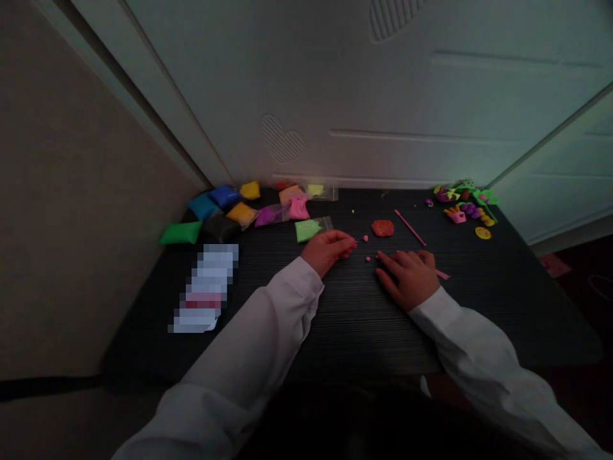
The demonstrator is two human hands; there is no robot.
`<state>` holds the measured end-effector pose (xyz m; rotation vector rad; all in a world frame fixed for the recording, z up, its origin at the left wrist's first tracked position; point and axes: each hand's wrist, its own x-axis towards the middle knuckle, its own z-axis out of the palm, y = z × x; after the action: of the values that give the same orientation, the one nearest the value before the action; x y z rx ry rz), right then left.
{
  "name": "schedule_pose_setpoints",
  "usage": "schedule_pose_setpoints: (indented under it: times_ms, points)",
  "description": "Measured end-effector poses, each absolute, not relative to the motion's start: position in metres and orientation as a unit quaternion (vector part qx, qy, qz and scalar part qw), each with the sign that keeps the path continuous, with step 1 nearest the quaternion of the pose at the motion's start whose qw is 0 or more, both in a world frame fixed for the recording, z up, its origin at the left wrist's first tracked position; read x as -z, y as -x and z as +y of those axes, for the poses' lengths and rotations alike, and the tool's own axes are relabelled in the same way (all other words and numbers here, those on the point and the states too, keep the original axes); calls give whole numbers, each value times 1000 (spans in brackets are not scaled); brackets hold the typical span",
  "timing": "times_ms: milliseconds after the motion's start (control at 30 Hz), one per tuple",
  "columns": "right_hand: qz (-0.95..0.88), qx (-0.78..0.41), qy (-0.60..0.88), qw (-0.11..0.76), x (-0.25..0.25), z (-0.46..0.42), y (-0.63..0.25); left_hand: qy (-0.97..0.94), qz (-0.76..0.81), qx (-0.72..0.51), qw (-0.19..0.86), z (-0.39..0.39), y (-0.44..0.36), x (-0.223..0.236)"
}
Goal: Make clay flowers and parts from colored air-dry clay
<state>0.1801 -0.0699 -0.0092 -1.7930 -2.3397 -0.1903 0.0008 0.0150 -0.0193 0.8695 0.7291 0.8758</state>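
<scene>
My left hand is pinched closed, with what looks like a small piece of pink clay at its fingertips. Palm down on the dark table, my right hand has its fingers spread, and the index fingertip touches a tiny pink bit. Between the hands lie a small pink ball and a pink lump. Just beyond is a flattened orange-red clay disc. A thin pink modelling stick rests to its right. The end of a flat pink tool shows from beneath my right hand.
Several clay packets, such as a green one and a light-green one, lie at the back left. A blurred-out phone is in front of them. Small colourful clay figures crowd the back right corner. A white panelled door stands behind.
</scene>
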Motion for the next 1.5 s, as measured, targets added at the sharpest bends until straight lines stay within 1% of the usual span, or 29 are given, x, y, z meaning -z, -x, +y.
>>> schedule_pose_setpoints:
  times_ms: [467, 1033, 1500]
  points:
    - [-774, 71, 622, 94, 12, -65, -181, -393, 331, -406, 756, 15, -1, 20]
    - [-773, 76, 608, 165, 20, -57, -186, -397, 332, -402, 755, 14, -2, 20]
    - [-780, 53, 604, 152, 17, -59, -184, -401, 338, -402, 750, 15, -1, 20]
